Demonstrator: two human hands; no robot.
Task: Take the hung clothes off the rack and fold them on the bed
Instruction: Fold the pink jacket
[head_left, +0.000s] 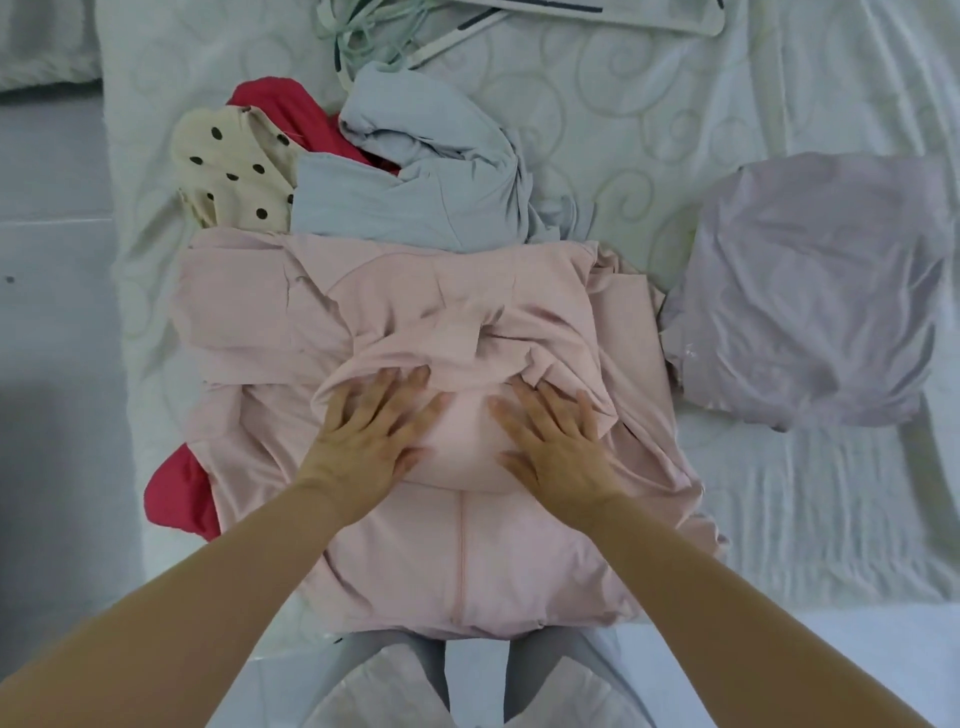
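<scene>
Head view. Item: pink garment (467, 566), zip-fronted, spread on the bed (649, 130) directly beneath both grips. Its zip seam runs from the near hem straight away toward the fingertips, so the long axis is near-to-far and passes between the two grips. Left grip (371, 431) and right grip (553, 441): side by side, a little apart, fingers straight and spread, palms pressed flat on the cloth, nothing clasped in either. Neither is nearer to the work, as each sits equally on its own half. Just beyond the fingertips the pink cloth is bunched in loose folds, so the coming fold probably starts there. Well to the right of the right grip: lilac garment (810, 291), already folded. Beyond the bunching: pale blue garment (415, 202), dotted cream garment (228, 161) and red garment (275, 104), all heaped unfolded. Farthest: hangers (467, 31), lying bare.
</scene>
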